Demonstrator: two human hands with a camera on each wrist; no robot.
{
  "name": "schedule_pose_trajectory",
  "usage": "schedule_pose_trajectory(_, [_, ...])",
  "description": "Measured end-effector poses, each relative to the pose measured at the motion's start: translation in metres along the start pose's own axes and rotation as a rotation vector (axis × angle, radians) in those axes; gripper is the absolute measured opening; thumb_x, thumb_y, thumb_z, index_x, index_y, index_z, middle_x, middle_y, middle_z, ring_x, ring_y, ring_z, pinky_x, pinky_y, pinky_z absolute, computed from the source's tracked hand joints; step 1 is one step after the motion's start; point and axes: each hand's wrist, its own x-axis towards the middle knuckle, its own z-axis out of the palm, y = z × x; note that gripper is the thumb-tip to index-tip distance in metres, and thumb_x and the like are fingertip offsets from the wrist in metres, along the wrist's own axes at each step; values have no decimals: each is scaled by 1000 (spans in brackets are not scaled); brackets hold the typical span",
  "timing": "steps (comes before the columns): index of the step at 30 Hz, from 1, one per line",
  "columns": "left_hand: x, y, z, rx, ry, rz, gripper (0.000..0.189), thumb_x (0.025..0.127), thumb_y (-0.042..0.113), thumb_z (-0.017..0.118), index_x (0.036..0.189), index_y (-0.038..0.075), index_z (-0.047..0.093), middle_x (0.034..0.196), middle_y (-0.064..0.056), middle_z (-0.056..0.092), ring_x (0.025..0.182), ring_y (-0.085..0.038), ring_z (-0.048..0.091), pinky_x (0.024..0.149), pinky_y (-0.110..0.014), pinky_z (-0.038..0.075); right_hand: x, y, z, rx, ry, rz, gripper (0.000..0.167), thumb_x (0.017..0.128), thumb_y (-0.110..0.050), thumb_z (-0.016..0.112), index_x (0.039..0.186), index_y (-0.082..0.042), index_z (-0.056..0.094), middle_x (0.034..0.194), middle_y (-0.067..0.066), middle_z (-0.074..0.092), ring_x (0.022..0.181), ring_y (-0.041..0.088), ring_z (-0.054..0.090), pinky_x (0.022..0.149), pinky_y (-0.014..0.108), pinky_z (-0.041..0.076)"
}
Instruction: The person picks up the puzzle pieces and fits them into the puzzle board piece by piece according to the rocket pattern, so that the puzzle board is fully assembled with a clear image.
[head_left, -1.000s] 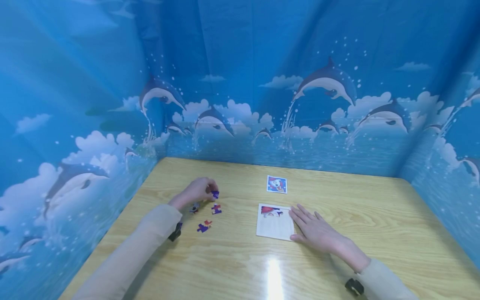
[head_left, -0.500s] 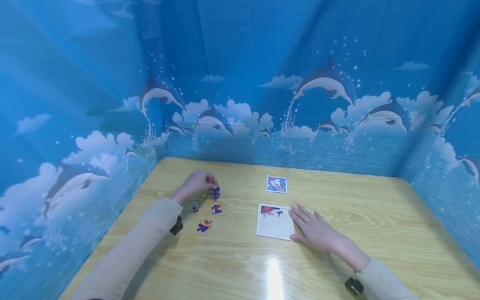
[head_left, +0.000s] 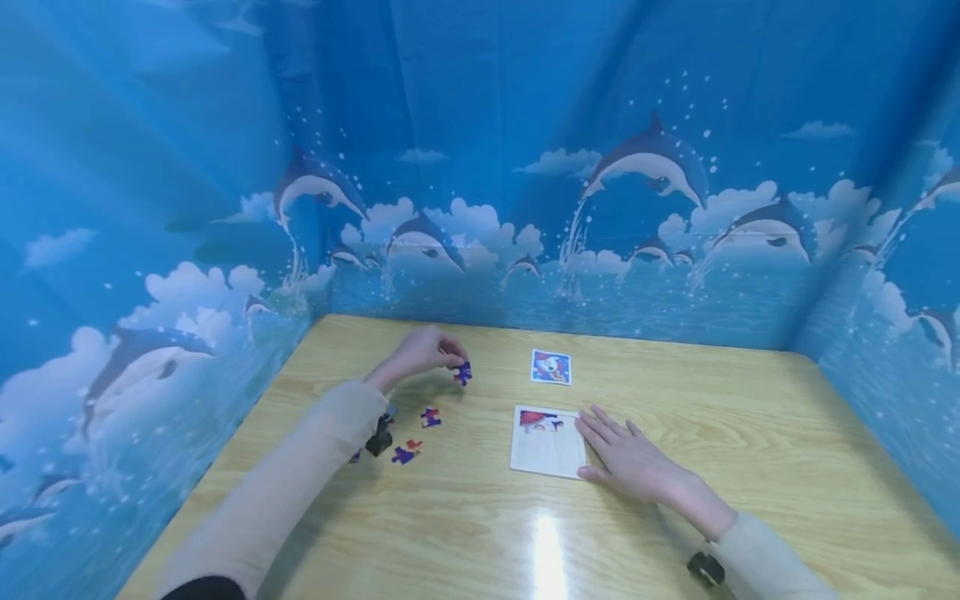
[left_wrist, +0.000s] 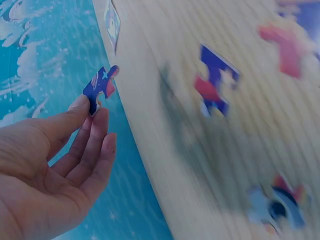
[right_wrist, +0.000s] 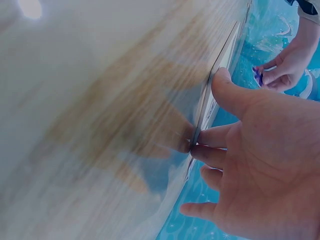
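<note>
My left hand (head_left: 422,352) pinches a purple jigsaw puzzle piece (head_left: 462,373) between thumb and fingertips, raised over the far left part of the table. In the left wrist view the held piece (left_wrist: 100,86) shows a small star and a red patch. The white puzzle tray (head_left: 547,454) lies flat at mid-table, with a red and purple strip of picture (head_left: 538,421) along its far left side. At the tray's right edge rests my right hand (head_left: 633,465), its fingers extended; in the right wrist view the thumb and fingertips touch that edge.
Several loose puzzle pieces lie left of the tray, among them a purple and red one (head_left: 431,417) and another (head_left: 407,452) nearer. A grey-blue piece (left_wrist: 277,202) lies under the left forearm. Behind the tray is a small picture card (head_left: 551,367). Dolphin-print curtains (head_left: 480,167) enclose the table.
My left hand has lifted the purple puzzle piece from the table's left and carried it right, towards the picture card. My right hand stays at the tray.
</note>
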Motion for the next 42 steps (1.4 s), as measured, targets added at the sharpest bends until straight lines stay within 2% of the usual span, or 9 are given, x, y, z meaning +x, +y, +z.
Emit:
schedule_pose_trajectory(4, [10, 13, 7, -16, -32, 26, 7, 94, 19, 73, 99, 17, 77, 91, 3, 75, 89, -17, 71, 84, -34, 59, 1, 1, 0, -2, 3, -4, 74, 102, -44, 57, 154, 4, 33, 162, 25, 27, 150, 46, 20, 115, 72, 18])
schedule_pose_trajectory(8, [19, 30, 15, -78, -80, 39, 7, 94, 18, 73, 99, 14, 77, 92, -2, 75, 95, -27, 71, 87, -41, 60, 1, 1, 0, -4, 0, -1, 75, 102, -44, 56, 154, 4, 33, 162, 25, 27, 150, 46, 20, 115, 72, 18])
schedule_pose_trajectory(14, [31, 54, 33, -145, -144, 49, 4, 94, 16, 73, 96, 14, 76, 91, -3, 75, 98, -30, 71, 89, -43, 59, 2, 2, 1, 1, 2, 0, 75, 102, -45, 56, 154, 4, 32, 162, 25, 26, 151, 45, 19, 116, 72, 17])
schedule_pose_trajectory(19, [37, 70, 52, -167, -176, 88, 4, 94, 16, 73, 95, 14, 76, 92, -3, 75, 95, -28, 71, 87, -40, 60, 4, 9, 9, -18, 34, -19, 76, 102, -46, 55, 155, 3, 32, 162, 24, 26, 150, 45, 20, 115, 72, 18])
schedule_pose_trajectory(24, [40, 83, 74, -138, -193, 132, 5, 93, 17, 75, 96, 14, 78, 90, 3, 76, 84, -14, 72, 79, -32, 61, 3, 13, 13, -26, 68, -37, 77, 101, -50, 54, 154, 2, 33, 161, 24, 28, 149, 45, 22, 114, 73, 20])
schedule_pose_trajectory(30, [43, 90, 98, -98, -203, 184, 5, 91, 16, 76, 94, 13, 78, 91, 3, 76, 77, -7, 69, 71, -23, 59, 3, 13, 12, -19, 75, -42, 78, 100, -49, 56, 154, 2, 34, 161, 24, 30, 149, 45, 23, 113, 73, 20])
schedule_pose_trajectory(36, [44, 97, 115, 12, -210, 160, 7, 91, 23, 76, 96, 18, 77, 93, 5, 76, 80, -5, 67, 77, -21, 55, 4, 8, 8, -28, 54, -19, 78, 99, -47, 59, 154, 4, 33, 161, 24, 30, 149, 45, 23, 114, 72, 21])
schedule_pose_trajectory(39, [44, 99, 122, 24, -215, 124, 7, 91, 23, 76, 97, 19, 77, 93, 5, 75, 80, -5, 67, 76, -21, 55, 4, 4, 3, -14, 45, -5, 80, 98, -46, 62, 153, 6, 34, 160, 25, 30, 149, 46, 24, 114, 73, 21])
schedule_pose_trajectory(42, [44, 101, 126, 9, -222, 105, 6, 91, 20, 76, 96, 16, 77, 91, 2, 76, 75, -6, 67, 70, -20, 56, 3, 3, 1, -24, 39, 15, 82, 97, -48, 62, 152, 6, 34, 161, 24, 30, 149, 46, 23, 114, 71, 23])
